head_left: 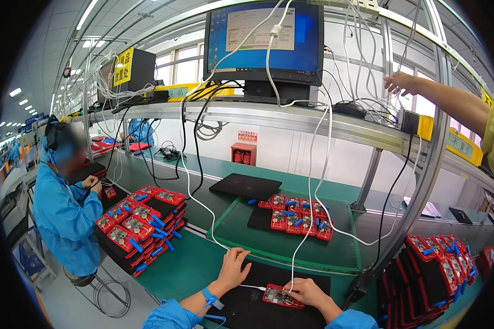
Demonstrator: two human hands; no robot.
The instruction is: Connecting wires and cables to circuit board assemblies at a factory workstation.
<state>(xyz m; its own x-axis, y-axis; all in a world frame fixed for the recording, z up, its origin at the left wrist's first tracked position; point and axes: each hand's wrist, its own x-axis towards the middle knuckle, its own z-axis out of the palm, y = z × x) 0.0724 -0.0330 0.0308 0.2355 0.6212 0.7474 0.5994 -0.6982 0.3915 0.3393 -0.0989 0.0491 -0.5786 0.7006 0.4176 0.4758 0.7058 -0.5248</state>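
A red-framed circuit board point(279, 296) lies on a black foam mat point(241, 310) in front of me. A white cable with a plug point(257, 287) meets its left end. My right hand point(307, 292) is at the board's right part, thumb and fingertips pinched on the lower end of a second, hanging white cable point(295, 257). What exactly the fingertips touch is partly hidden. My left hand point(235, 270) is raised over the mat, left of the board, with its fingers apart and nothing in them. A blue wrist strap point(212, 299) circles my left wrist.
Stacks of red-framed boards with blue tabs stand left point(140, 219) and right point(439, 263); more boards point(296, 216) lie ahead. A monitor point(263, 44) sits on the shelf point(258, 109), cables dangling. One co-worker point(66, 203) works at left; another person's arm point(444, 98) reaches in upper right.
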